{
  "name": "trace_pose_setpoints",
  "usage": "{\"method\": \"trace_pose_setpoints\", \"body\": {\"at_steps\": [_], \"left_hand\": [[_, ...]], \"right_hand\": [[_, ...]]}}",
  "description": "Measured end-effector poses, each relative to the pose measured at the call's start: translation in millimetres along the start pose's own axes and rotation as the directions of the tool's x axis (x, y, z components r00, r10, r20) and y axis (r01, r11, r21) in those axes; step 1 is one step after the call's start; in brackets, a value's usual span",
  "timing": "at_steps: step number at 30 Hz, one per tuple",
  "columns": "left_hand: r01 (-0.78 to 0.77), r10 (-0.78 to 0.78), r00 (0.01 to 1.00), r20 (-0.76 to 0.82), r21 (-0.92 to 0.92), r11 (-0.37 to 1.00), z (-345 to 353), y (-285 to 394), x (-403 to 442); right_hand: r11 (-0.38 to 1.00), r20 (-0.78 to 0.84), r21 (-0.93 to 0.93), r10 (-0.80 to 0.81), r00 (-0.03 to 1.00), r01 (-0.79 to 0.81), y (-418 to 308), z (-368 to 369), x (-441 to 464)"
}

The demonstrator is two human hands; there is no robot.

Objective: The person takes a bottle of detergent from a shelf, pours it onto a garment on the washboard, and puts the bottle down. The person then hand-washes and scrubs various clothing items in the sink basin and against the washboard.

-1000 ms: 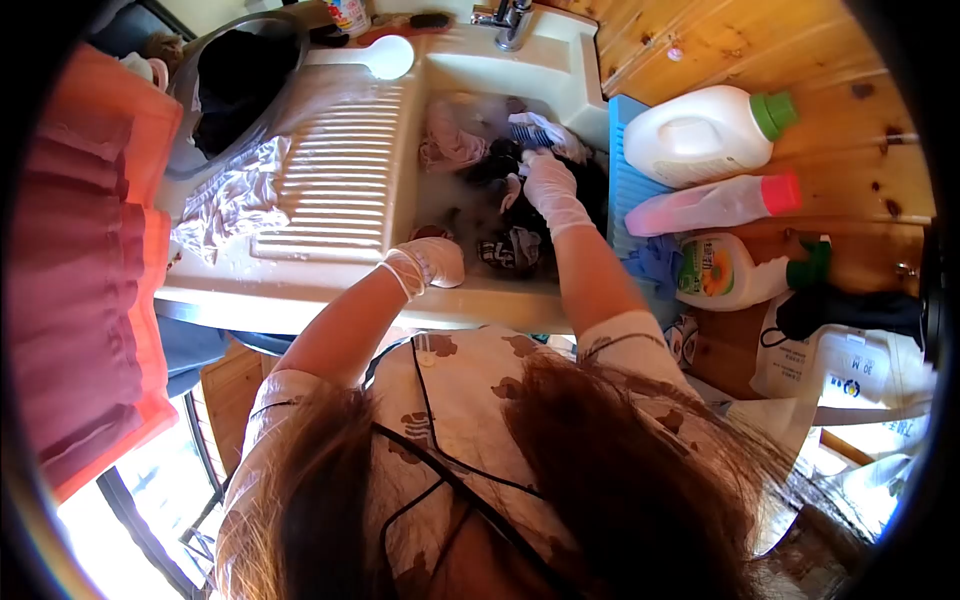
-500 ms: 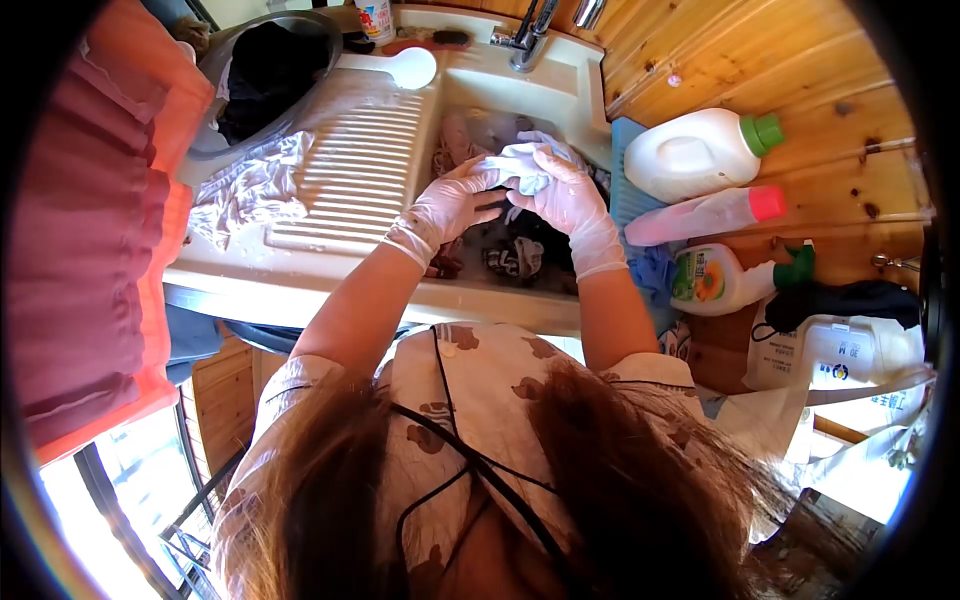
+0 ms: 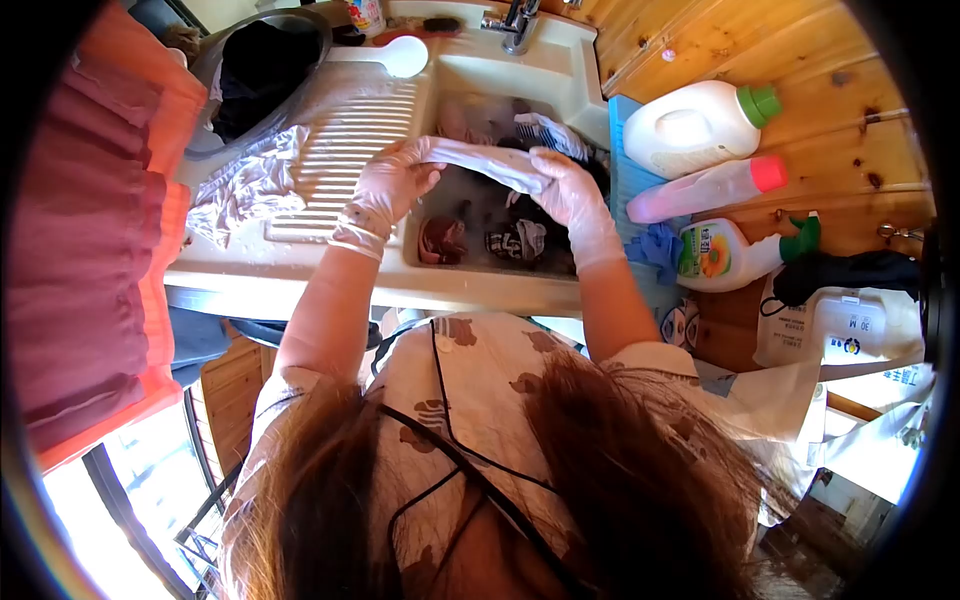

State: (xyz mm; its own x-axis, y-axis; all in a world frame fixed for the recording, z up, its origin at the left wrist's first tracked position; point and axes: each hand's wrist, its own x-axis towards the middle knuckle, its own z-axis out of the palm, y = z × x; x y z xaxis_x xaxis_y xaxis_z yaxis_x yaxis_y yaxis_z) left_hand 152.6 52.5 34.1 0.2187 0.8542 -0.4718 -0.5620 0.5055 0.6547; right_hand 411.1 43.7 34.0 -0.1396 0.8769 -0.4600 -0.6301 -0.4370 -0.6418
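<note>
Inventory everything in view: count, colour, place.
Sink: one, beige, centre
Pale cloth: one, white, above sink
Wet clothes: several, mixed, in sink
Crumpled cloth: one, white, on drainboard
Basin: one, grey, upper left
Dark clothes: uncountable, black, in basin
Scoop: one, white, near basin
Tap: one, silver, behind sink
Jug: one, white, right
Bottle: one, pink, right
Spray bottle: one, white, right
Rag: one, blue, right
Curtain: one, red, far left
Left hand: one, white-gloved, holding pale cloth
Right hand: one, white-gloved, holding pale cloth
</note>
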Motion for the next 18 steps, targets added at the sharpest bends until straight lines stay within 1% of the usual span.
{"method": "trace_pose_setpoints", "body": {"at_steps": [1,2,3,4,5,6,7,8,9,11,12,13,14,15,16,17,18], "left_hand": [[0.008,-0.007,1.000,-0.022,0.045,0.999,7,6,-5],[0.041,-0.041,0.999,-0.010,0.102,0.994,14,10,-7],[0.023,-0.022,1.000,-0.009,0.129,0.991,15,8,-6],[0.005,-0.004,1.000,-0.008,0.158,0.987,14,6,-4],[-0.015,0.016,1.000,-0.005,0.187,0.982,15,4,-2],[-0.026,0.045,0.997,-0.058,0.294,0.956,18,1,-2],[-0.045,0.077,0.993,-0.086,0.326,0.944,21,-4,-3],[-0.061,0.109,0.987,-0.117,0.356,0.932,22,-9,-6],[-0.075,0.142,0.978,-0.150,0.385,0.920,24,-15,-10],[-0.068,0.120,0.984,-0.129,0.346,0.936,25,-17,-18],[-0.056,0.104,0.987,-0.126,0.339,0.939,21,-17,-19],[-0.040,0.084,0.989,-0.121,0.329,0.943,16,-18,-20],[-0.030,0.066,0.993,-0.098,0.330,0.943,2,-23,-14],[0.006,0.038,0.992,-0.118,0.347,0.938,1,-22,-17],[0.040,0.010,0.991,-0.136,0.364,0.930,3,-19,-22],[0.070,-0.012,0.988,-0.152,0.383,0.921,4,-16,-24],[0.079,-0.031,0.990,-0.134,0.367,0.927,4,-16,-25]], "right_hand": [[0.999,0.061,0.027,-0.044,0.997,0.042,2,-14,20],[0.995,0.042,-0.053,-0.080,0.996,0.082,2,-27,38],[0.984,0.027,-0.130,-0.118,0.993,0.121,3,-32,48],[0.904,0.018,-0.398,-0.167,0.986,0.160,9,-38,55],[0.751,0.023,-0.634,-0.217,0.976,0.183,16,-42,62],[0.538,0.045,-0.822,-0.266,0.963,0.187,22,-49,71],[-0.278,0.354,-0.916,-0.216,0.910,0.290,28,-57,79],[-0.348,0.202,-0.933,-0.310,0.929,0.086,49,-66,80],[-0.397,0.057,-0.910,-0.411,0.910,-0.122,68,-70,76],[-0.176,-0.076,-0.978,-0.206,0.976,-0.114,73,-102,106],[-0.060,-0.129,-0.989,-0.088,0.988,-0.134,73,-110,115],[-0.091,0.089,-0.994,-0.286,0.954,0.066,67,-100,102],[-0.200,0.300,-0.952,-0.459,0.836,0.231,60,-90,88],[-0.110,0.313,-0.950,-0.387,0.867,0.293,48,-90,84],[0.123,0.334,-0.907,-0.373,0.865,0.403,39,-85,81],[0.304,0.190,-0.907,-0.322,0.927,0.292,29,-80,74],[0.506,0.134,-0.827,-0.244,0.960,0.244,13,-61,58]]}}
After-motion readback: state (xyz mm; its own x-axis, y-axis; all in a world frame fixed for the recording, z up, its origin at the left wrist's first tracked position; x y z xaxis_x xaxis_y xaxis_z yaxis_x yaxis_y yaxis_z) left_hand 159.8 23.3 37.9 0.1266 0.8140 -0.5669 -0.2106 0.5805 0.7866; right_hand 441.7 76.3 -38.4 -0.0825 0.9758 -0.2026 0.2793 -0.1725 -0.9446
